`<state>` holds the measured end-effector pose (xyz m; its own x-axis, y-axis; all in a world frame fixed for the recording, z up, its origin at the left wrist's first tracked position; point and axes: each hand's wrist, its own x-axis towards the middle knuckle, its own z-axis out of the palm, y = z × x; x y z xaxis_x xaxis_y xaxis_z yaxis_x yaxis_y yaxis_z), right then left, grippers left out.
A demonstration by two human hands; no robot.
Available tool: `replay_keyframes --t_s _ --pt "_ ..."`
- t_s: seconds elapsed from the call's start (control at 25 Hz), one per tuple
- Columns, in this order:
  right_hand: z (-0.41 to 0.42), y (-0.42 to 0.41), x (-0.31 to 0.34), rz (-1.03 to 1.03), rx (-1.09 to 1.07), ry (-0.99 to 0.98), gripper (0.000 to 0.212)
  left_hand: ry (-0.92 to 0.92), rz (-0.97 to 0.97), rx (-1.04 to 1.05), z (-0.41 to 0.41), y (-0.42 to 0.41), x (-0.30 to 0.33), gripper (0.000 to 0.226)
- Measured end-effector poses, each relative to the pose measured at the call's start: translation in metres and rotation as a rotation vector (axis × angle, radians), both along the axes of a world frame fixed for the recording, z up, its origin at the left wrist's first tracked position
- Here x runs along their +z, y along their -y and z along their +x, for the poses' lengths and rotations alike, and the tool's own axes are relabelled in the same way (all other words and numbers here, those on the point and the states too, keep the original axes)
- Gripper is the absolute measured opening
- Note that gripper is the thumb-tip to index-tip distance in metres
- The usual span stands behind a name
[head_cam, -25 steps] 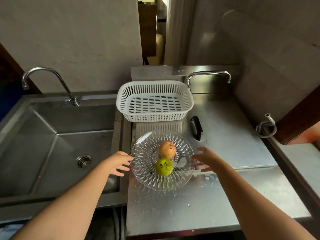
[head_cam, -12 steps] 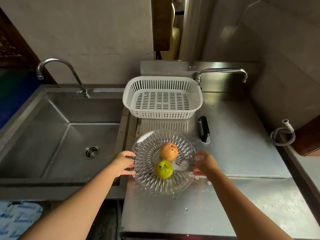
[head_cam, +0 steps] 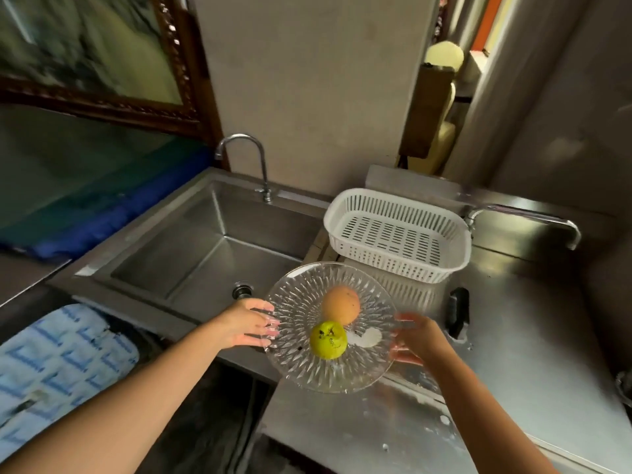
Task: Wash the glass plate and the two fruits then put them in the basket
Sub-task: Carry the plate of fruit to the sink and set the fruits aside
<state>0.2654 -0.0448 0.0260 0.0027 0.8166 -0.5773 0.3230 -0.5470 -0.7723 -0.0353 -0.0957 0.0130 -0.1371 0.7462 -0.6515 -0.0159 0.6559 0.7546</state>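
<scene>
A clear cut-glass plate [head_cam: 301,302] is lifted off the steel counter, held by both hands. My left hand [head_cam: 248,325] grips its left rim and my right hand [head_cam: 415,338] grips its right rim. On the plate lie an orange-pink fruit [head_cam: 341,305] and, nearer to me, a green fruit [head_cam: 328,339] with dark spots. The white slotted basket [head_cam: 396,234] stands empty on the counter just behind the plate.
A steel sink [head_cam: 205,248] with a drain [head_cam: 242,289] and a curved tap [head_cam: 260,165] lies to the left. A second tap [head_cam: 533,220] reaches over the wet counter [head_cam: 513,336] at the right. A black object [head_cam: 458,311] lies right of the plate.
Both hands closed on the plate's rim and raised it off the counter, shifting it left toward the sink. The view has swung left.
</scene>
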Motion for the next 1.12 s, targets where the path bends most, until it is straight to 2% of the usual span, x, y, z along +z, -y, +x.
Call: replay_keyframes --t_s 0.32,0.52,0.96,1.12 --pt "-0.083 -0.012 0.033 0.02 0.192 -0.098 0.051 0.021 0.064 0.141 -0.075 0.038 0.033 0.038" --pt "-0.163 -0.03 0.033 0.01 0.266 -0.111 0.057 0.012 0.089 0.178 -0.153 0.038 0.038 0.039" --pt "-0.35 -0.045 0.012 0.018 0.007 -0.168 0.05 -0.018 0.073 -0.001 -0.361 -0.038 0.029 0.033" --pt "-0.391 -0.053 0.007 0.007 -0.066 -0.196 0.04 -0.039 0.047 -0.049 -0.403 -0.064 0.025 0.031"
